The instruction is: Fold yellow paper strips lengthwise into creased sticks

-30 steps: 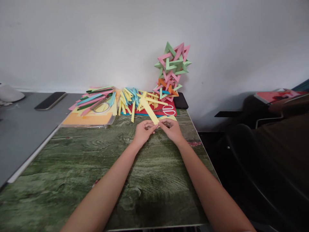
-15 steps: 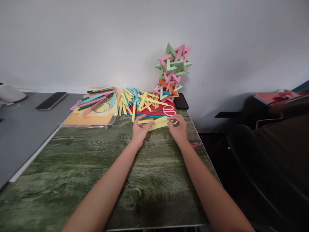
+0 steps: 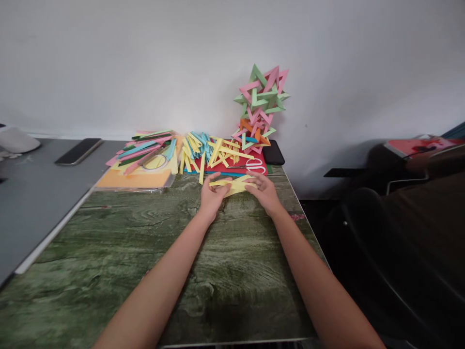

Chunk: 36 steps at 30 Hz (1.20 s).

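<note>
Yellow paper strips (image 3: 237, 185) stretch between my two hands over the far part of the green wood-patterned table (image 3: 232, 261). My left hand (image 3: 212, 195) pinches their left end between thumb and fingers. At the right, my right hand (image 3: 264, 192) has its thumb and fingertips closed on the strips. Just beyond my hands lie folded yellow strips (image 3: 221, 151) and blue ones (image 3: 202, 140) on a red sheet (image 3: 238, 167), with white-handled scissors (image 3: 256, 166) beside them.
A folded-paper star model (image 3: 263, 97) in pink and green stands against the wall above smaller ones. A dark phone (image 3: 273, 152) is beside it. Coloured strips (image 3: 145, 148) and orange paper (image 3: 134, 179) lie at the left. Another phone (image 3: 78, 151) rests on the grey table (image 3: 43, 194).
My right hand has moved slightly left along the yellow strips, and its fingers now lie over them. My left hand keeps its hold, nearly in place.
</note>
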### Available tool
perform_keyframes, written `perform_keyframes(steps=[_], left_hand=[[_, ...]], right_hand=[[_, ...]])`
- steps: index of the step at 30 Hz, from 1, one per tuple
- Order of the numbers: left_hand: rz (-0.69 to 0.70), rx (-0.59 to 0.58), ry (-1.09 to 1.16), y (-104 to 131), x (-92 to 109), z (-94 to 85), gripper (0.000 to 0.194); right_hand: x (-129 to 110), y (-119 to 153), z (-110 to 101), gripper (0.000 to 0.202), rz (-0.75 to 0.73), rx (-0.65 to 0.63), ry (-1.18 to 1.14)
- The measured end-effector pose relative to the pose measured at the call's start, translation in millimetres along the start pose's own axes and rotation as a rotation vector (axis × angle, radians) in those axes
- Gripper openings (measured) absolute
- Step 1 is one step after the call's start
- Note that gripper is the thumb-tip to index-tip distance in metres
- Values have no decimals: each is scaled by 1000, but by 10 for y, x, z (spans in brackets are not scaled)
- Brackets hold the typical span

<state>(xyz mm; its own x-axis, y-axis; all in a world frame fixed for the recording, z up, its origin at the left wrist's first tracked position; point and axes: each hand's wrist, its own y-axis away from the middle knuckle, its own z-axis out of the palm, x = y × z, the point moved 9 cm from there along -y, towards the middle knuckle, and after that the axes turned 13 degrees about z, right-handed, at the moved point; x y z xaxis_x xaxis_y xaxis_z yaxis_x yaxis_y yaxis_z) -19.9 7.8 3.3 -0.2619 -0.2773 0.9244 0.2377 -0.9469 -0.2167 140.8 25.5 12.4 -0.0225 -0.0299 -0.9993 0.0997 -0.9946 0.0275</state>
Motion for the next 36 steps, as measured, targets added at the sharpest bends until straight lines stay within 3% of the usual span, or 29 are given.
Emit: perform_keyframes(steps=[5,8,11,15,18,21,23,26,28,36], left_hand=[[0,16,15,2,-2,-7,53],[3,39,-5,-6,-17,-39,54],[-12,69,-30,-16,-43,-84,39],[-43,3,-31,-17,-67,-34,26],[-55,-84,-66,-2,-76,36,27],[-75,-131,-93,15,-105,70,28],[-82,-143,-94,19,-118,77,29],[-73,-164,-57,20,-110,99,33],[-62,-180,-39,20,-93,116,34],[-84,-174,-60,22,-100,115,33]], right_hand=[[10,-15,29,53,-19,-14,-1],[53,-43,-77,41,-6,83,-35],[120,-77,-223,35,11,195,-107],[136,-72,-372,40,-22,317,-150],[-7,53,-480,40,-123,489,0],[-315,303,-481,28,-307,732,347],[-476,373,-283,18,-424,671,538],[-541,386,192,16,-559,322,765],[-506,397,381,16,-578,195,868],[-452,354,454,14,-537,169,959]])
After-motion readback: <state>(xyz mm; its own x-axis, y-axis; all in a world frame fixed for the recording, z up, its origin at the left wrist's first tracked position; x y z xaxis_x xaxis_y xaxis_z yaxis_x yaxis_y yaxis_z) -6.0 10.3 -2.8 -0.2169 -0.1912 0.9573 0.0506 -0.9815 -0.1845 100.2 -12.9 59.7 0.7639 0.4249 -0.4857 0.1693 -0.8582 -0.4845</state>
